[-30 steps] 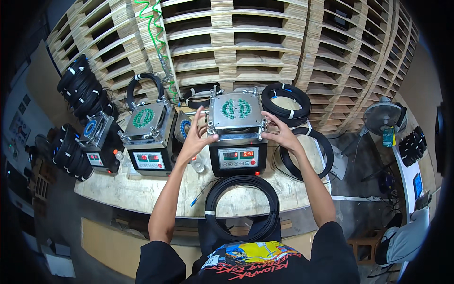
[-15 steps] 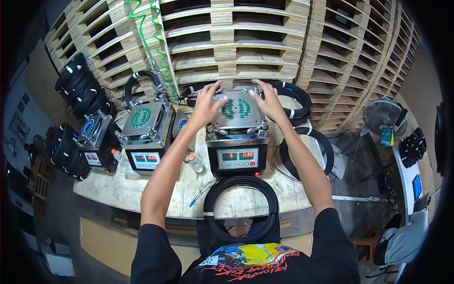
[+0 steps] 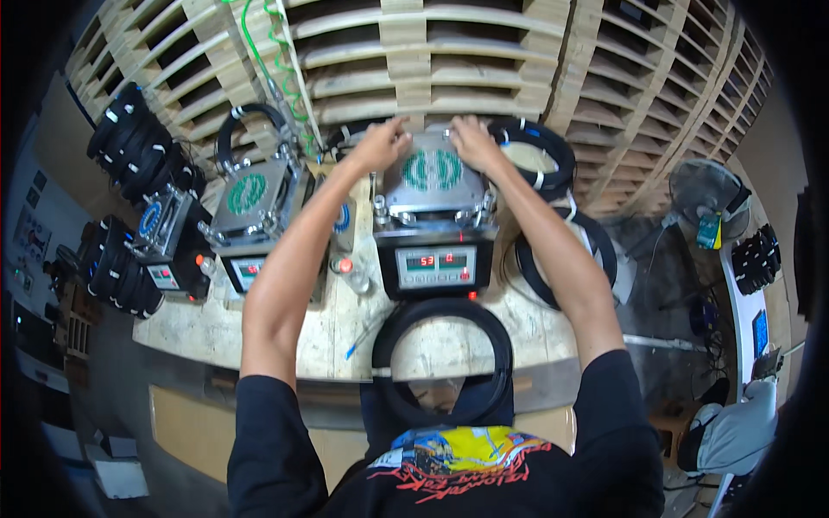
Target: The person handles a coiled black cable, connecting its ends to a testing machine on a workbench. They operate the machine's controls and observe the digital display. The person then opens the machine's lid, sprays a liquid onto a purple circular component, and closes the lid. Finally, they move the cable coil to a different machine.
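Observation:
In front of me stands a polishing machine (image 3: pixel 436 268) with a black body, a red-lit display and a square metal plate (image 3: pixel 399 192) on top. Green-ringed fittings (image 3: pixel 432 170) form a circle on the plate. At its back left corner my left hand (image 3: pixel 380 147) curls its fingers round a clamp that it mostly covers. My right hand (image 3: pixel 474 143) is bent over the clamp at the back right corner, its fingertips partly hidden and blurred. Two front clamps (image 3: pixel 477 214) show uncovered. A black cable coil (image 3: pixel 386 350) lies before the machine, over the table's front edge.
Two similar machines (image 3: pixel 250 229) stand to the left, with small red-capped bottles (image 3: pixel 347 268) between. More black cable coils (image 3: pixel 553 173) lie at the right and are stacked at far left. Wooden pallets (image 3: pixel 414 73) rise behind the table. A fan (image 3: pixel 704 198) stands at right.
Both hands have moved from above the plate's sides to its back corners, and their fingers have bent inward. The machine's display reads differently. My view has shifted slightly.

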Tool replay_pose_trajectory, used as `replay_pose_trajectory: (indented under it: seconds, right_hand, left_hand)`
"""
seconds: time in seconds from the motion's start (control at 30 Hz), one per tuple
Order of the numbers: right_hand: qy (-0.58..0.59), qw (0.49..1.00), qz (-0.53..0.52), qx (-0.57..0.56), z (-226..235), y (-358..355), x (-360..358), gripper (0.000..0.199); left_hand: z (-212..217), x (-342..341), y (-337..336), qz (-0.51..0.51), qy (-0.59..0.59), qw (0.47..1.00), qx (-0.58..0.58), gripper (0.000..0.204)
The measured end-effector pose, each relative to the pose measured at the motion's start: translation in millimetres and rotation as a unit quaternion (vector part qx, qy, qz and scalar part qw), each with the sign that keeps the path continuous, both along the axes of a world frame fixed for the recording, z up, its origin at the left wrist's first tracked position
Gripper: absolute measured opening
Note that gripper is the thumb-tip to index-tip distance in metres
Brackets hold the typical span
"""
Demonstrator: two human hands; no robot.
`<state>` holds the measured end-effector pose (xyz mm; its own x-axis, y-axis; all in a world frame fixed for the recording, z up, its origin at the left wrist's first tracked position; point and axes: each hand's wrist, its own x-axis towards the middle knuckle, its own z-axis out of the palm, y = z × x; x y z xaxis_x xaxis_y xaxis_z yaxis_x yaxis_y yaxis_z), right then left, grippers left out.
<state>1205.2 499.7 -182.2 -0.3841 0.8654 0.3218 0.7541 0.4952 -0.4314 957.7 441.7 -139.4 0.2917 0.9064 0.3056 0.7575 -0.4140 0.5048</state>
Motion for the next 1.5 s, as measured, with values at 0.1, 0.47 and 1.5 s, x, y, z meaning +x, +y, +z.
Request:
replay_pose_trajectory:
  seconds: [0.1,0.47,1.5]
  right_hand:
    - [0.145,0.975,0.120,0.123,-13,10,14,0.037]
    - [0.124,0.951,0.019,-0.284,-75,-187,135,0.021]
    - [0.227,0.951,0.152,-0.145,-154,-333,52,0.049]
  left_hand:
    - [-13,-13,-9,-0.050,0.012,0.980,0.192,0.051]
    - [-128,-33,-256,0.155,-0.259,0.952,0.054,0.027]
    - [-197,2,-432,0.274,-0.250,0.923,-0.105,0.053]
